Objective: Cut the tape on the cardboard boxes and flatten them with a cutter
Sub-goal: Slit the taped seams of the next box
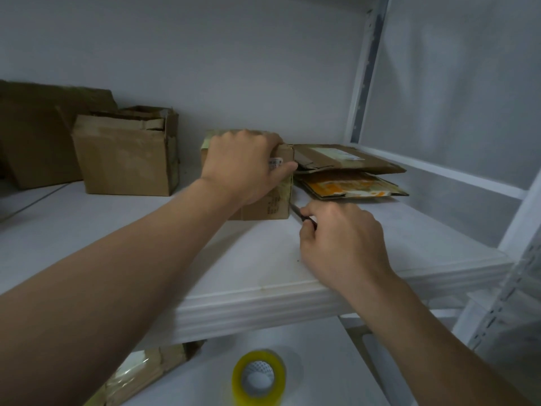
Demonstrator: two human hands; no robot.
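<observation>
Left hand grips small box top, right hand pinches cutter at its lower right edge; flattened boxes just right of it look done, upright boxes left of it not yet cut.

White shelf, pale grey wall. The middle box is brown with black print, a white label and yellowish tape. Plain brown boxes at nine o'clock. Orange-and-white printed cardboard at three. Yellow roll with a dotted white core at six. Dark cutter.
</observation>
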